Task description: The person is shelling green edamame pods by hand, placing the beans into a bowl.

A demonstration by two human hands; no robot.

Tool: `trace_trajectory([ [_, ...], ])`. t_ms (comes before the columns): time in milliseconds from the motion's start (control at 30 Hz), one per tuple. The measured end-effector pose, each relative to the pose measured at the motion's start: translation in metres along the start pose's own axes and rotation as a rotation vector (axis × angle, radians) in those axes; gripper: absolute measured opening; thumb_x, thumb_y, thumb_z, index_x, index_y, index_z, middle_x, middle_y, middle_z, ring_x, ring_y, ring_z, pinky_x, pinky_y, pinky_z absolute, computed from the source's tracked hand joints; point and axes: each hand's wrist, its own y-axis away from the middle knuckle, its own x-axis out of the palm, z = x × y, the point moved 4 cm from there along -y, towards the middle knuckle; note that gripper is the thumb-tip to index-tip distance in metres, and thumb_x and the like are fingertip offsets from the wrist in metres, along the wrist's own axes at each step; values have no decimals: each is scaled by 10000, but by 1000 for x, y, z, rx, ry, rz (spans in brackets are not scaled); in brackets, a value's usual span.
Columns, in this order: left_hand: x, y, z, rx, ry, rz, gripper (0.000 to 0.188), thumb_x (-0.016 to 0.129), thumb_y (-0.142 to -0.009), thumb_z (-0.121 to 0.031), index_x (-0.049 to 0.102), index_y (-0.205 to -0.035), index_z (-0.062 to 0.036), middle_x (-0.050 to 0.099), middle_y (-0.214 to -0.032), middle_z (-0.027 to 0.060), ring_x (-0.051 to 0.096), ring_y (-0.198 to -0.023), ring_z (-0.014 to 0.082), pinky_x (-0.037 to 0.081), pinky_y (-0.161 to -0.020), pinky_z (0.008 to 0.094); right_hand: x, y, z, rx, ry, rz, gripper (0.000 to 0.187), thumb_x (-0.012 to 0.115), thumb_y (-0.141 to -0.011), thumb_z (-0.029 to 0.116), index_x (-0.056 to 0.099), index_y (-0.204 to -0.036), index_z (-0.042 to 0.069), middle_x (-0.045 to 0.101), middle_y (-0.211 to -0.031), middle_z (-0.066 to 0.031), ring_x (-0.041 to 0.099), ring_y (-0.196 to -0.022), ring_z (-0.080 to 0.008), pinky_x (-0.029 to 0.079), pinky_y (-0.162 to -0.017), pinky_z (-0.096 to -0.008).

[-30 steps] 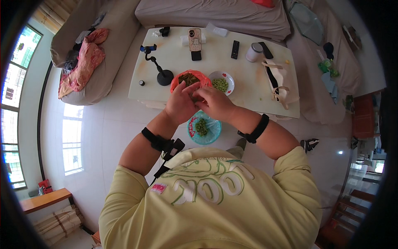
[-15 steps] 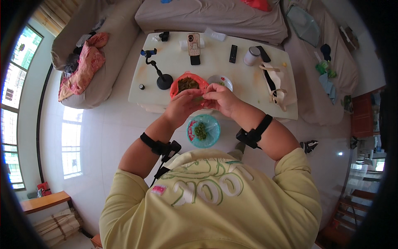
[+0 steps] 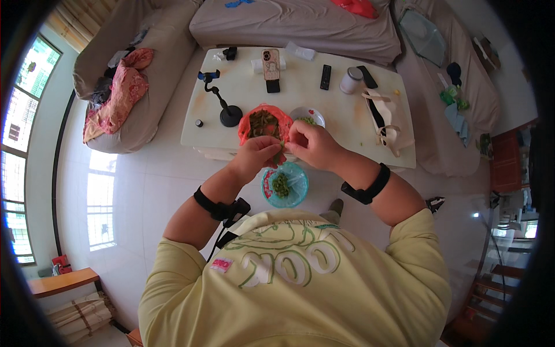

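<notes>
My left hand [image 3: 258, 157] and my right hand [image 3: 313, 144] meet above the table's near edge, fingertips pinched together on a small green bean pod [image 3: 281, 151]. Part of the pod hangs below the fingers of the left hand. Just beyond the left hand lies an open red plastic bag [image 3: 244, 125] filled with brownish-green pods [image 3: 263, 123]. A white bowl [image 3: 300, 110] with green beans [image 3: 308, 120] in it stands behind my right hand, which hides its near side. Below the hands, a turquoise bin [image 3: 300, 196] with a clear liner holds a heap of green pieces [image 3: 281, 185].
On the pale table [image 3: 347, 136] are a black phone stand [image 3: 230, 115], a propped phone [image 3: 270, 65], a remote [image 3: 326, 77], a lidded canister [image 3: 351, 80] and a cream tote bag [image 3: 394, 136]. Covered sofas [image 3: 295, 29] surround the table's far side and flanks.
Both hands have come down slightly toward me and drawn a little apart, showing the pod between them. More of the red bag and the bowl's beans is visible.
</notes>
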Motion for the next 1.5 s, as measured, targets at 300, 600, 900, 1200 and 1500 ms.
trace_trajectory([
  [300,-3,5,8,-40,-96,158,115,521,-805,-94,536,-872,-2,551,-694,28,513,-598,93,418,-538,207,18,23,26,-787,963,46,164,516,-658,111,517,-798,27,488,-698,-46,509,-646,-189,426,-545,-294],
  [600,3,8,-4,31,-429,57,51,564,-714,-29,570,-743,13,554,-618,39,513,-553,92,429,-513,241,26,14,13,-523,795,170,128,558,-651,132,490,-722,50,479,-658,-58,513,-616,-223,421,-550,-319],
  [900,21,24,-29,569,-1067,-196,85,600,-645,-87,575,-716,-49,565,-686,132,547,-642,308,444,-570,350,27,0,-15,156,-290,259,118,447,-730,112,503,-728,8,499,-612,-52,441,-565,-97,389,-536,-275],
  [1200,-21,6,-9,469,-988,-312,180,579,-681,-109,612,-855,-79,568,-657,100,556,-601,251,435,-554,338,24,13,14,-24,-90,505,128,457,-726,125,520,-752,17,515,-621,-80,475,-576,-130,396,-546,-282],
  [1500,-22,7,-4,27,137,-164,241,421,-825,-35,541,-1030,7,435,-708,-8,387,-610,86,365,-571,205,56,23,-75,104,338,475,147,502,-701,93,559,-826,41,581,-729,-122,556,-675,-243,433,-630,-333],
])
